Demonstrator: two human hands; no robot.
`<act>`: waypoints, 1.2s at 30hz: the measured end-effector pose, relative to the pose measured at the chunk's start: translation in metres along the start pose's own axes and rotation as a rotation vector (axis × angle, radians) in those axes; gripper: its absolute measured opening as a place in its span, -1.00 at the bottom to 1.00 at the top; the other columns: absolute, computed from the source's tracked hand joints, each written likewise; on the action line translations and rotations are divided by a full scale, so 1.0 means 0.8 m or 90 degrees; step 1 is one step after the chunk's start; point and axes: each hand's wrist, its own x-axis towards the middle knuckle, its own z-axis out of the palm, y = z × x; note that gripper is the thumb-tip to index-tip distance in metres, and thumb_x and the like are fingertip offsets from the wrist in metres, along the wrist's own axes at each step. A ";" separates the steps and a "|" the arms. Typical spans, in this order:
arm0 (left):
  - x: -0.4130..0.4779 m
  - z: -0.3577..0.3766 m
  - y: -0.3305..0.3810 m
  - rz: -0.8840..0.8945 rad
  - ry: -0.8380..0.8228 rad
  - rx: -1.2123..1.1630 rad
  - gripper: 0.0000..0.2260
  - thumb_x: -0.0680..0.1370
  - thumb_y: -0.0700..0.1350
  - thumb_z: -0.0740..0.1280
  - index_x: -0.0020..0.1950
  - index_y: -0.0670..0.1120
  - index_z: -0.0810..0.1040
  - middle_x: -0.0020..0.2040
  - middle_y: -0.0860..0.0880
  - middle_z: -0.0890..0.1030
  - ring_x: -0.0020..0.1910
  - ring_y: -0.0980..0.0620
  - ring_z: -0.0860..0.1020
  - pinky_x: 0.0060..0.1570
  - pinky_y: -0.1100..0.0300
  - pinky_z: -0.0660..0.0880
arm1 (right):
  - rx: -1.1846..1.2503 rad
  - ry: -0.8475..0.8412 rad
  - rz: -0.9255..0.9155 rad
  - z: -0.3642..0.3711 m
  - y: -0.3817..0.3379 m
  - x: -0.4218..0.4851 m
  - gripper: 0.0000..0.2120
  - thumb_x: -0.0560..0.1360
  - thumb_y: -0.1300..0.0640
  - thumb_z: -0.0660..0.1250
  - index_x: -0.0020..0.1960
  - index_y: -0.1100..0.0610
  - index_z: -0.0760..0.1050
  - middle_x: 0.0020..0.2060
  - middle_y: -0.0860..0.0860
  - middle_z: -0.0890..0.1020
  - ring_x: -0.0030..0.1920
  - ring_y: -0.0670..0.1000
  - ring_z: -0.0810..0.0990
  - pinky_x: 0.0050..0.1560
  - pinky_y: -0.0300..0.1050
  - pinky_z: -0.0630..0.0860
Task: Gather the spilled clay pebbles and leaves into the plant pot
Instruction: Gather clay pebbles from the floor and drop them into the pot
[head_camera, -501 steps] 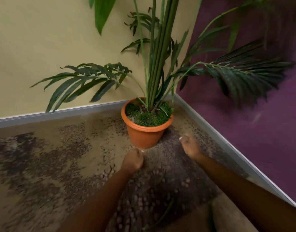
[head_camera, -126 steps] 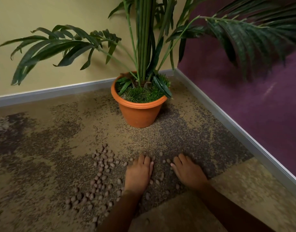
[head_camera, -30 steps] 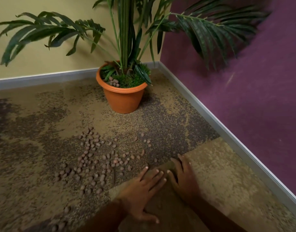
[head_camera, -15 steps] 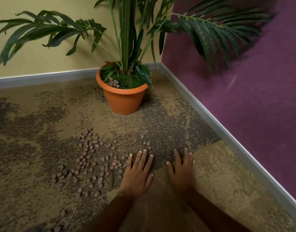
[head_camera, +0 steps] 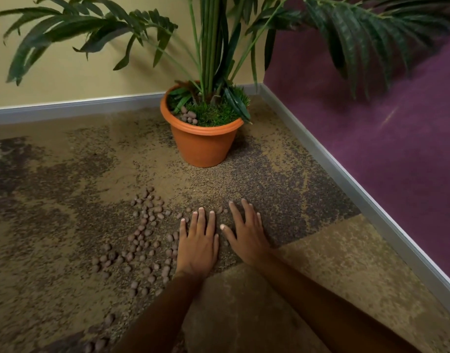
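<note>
Mottled brown carpet (head_camera: 66,174), room corner; yellow wall (head_camera: 66,80) at 10 o'clock. Item: clay pebbles (head_camera: 142,238), scattered loose at 7 o'clock of the plant pot (head_camera: 202,146), well apart from it; a few more lie inside the pot. Item: left hand (head_camera: 198,248), flat on carpet, fingers straight, holding nothing, pebbles touching its left edge. Item: right hand (head_camera: 246,238), flat, fingers spread, empty, just beside the left hand. Palm fronds (head_camera: 346,29) overhang. Purple wall (head_camera: 371,149) and grey skirting (head_camera: 346,179) at 3 o'clock.

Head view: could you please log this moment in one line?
left hand flat | right hand flat | pebbles mostly on carpet | pot upright
</note>
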 end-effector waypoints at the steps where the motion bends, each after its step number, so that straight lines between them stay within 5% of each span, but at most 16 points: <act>1: 0.000 0.001 -0.001 -0.001 -0.004 -0.005 -0.49 0.64 0.04 -0.11 0.55 -0.08 -0.15 0.57 -0.13 -0.07 0.55 -0.08 -0.07 0.50 -0.07 -0.11 | -0.002 -0.003 -0.017 -0.002 -0.003 0.007 -0.41 0.58 -0.12 0.06 0.53 0.03 -0.02 0.54 0.14 -0.02 0.53 0.15 -0.04 0.51 0.09 -0.05; 5: -0.001 -0.005 -0.002 -0.002 0.009 -0.009 -0.54 0.63 0.02 -0.01 0.50 -0.11 0.18 0.49 -0.16 0.25 0.46 -0.11 0.24 0.43 -0.05 0.17 | 0.004 -0.002 -0.076 -0.012 -0.014 0.027 -0.51 0.61 -0.01 0.07 0.50 0.09 0.11 0.51 0.17 0.09 0.51 0.16 0.07 0.47 0.02 0.13; 8: -0.007 -0.008 0.000 0.015 0.109 0.010 -0.73 0.53 -0.01 0.25 0.14 -0.10 0.56 0.08 -0.10 0.60 0.00 -0.07 0.58 -0.05 0.05 0.52 | -0.076 0.021 -0.160 -0.017 -0.016 0.028 -0.62 0.61 0.05 0.09 0.37 0.18 0.34 0.35 0.19 0.38 0.36 0.14 0.34 0.34 0.00 0.32; 11: -0.009 -0.005 0.001 0.010 0.108 -0.008 -0.79 0.55 -0.03 0.22 0.08 -0.10 0.53 0.05 -0.08 0.57 -0.03 -0.06 0.55 -0.09 0.08 0.50 | -0.159 0.102 -0.223 -0.022 -0.014 0.016 -0.79 0.50 0.09 0.32 0.05 0.20 0.56 -0.03 0.16 0.62 -0.03 0.15 0.60 -0.06 -0.06 0.56; 14: -0.009 -0.011 0.002 -0.007 0.118 -0.010 -0.85 0.48 -0.04 0.35 -0.05 -0.10 0.56 -0.09 -0.06 0.60 -0.16 -0.02 0.59 -0.29 0.14 0.53 | -0.204 0.156 -0.253 -0.021 -0.008 0.001 -0.87 0.39 0.08 0.44 -0.16 0.14 0.57 -0.26 0.07 0.62 -0.27 0.06 0.61 -0.32 -0.18 0.55; 23: -0.006 -0.004 -0.002 -0.005 0.079 -0.008 -0.68 0.67 0.02 -0.08 0.26 -0.09 0.33 0.22 -0.04 0.44 -0.01 0.05 0.58 -0.22 0.22 0.51 | -0.250 0.133 -0.271 -0.030 0.013 -0.019 -0.74 0.27 -0.02 0.54 -0.30 0.14 0.55 -0.47 0.03 0.58 -0.55 -0.02 0.56 -0.67 -0.31 0.38; 26: -0.002 -0.009 -0.003 -0.016 0.036 -0.032 -0.68 0.66 0.02 -0.07 0.27 -0.11 0.30 0.25 -0.05 0.42 0.05 0.03 0.58 -0.16 0.21 0.52 | -0.218 0.072 -0.261 -0.030 0.011 -0.015 -0.74 0.48 0.00 0.35 -0.08 0.23 0.53 -0.27 0.15 0.63 -0.37 0.12 0.66 -0.49 -0.19 0.50; 28: 0.000 -0.013 -0.003 -0.040 0.008 -0.099 -0.69 0.66 0.02 -0.03 0.27 -0.12 0.32 0.25 -0.07 0.43 0.09 -0.01 0.57 -0.09 0.17 0.52 | -0.175 0.007 -0.172 -0.026 0.010 -0.010 -0.64 0.60 -0.02 0.10 0.21 0.24 0.38 0.01 0.20 0.59 -0.07 0.18 0.64 -0.21 -0.05 0.54; 30: 0.000 -0.019 -0.004 -0.072 0.004 -0.223 -0.71 0.65 0.00 0.02 0.23 -0.14 0.36 0.20 -0.10 0.47 0.09 -0.05 0.55 -0.06 0.14 0.47 | -0.067 -0.019 -0.052 -0.028 0.008 -0.007 -0.65 0.62 -0.01 0.06 0.23 0.23 0.33 0.03 0.23 0.59 -0.01 0.19 0.61 -0.18 -0.05 0.46; 33: 0.001 -0.029 0.000 -0.104 0.042 -0.417 -0.78 0.64 -0.02 0.09 0.00 -0.13 0.42 -0.08 -0.09 0.53 -0.15 0.00 0.49 -0.19 0.17 0.33 | 0.104 -0.006 0.056 -0.035 0.006 -0.007 -0.79 0.59 0.04 0.15 -0.11 0.17 0.36 -0.35 0.10 0.52 -0.22 0.13 0.57 -0.29 -0.18 0.26; 36: 0.009 -0.046 0.009 -0.252 0.022 -0.779 -0.70 0.64 -0.05 0.11 -0.29 -0.07 0.33 -0.40 0.01 0.38 -0.44 0.11 0.33 -0.44 0.19 0.23 | 0.274 -0.019 0.176 -0.045 0.001 -0.004 -0.62 0.59 0.06 0.17 -0.38 0.09 0.25 -0.50 -0.01 0.31 -0.42 0.04 0.37 -0.38 -0.16 0.17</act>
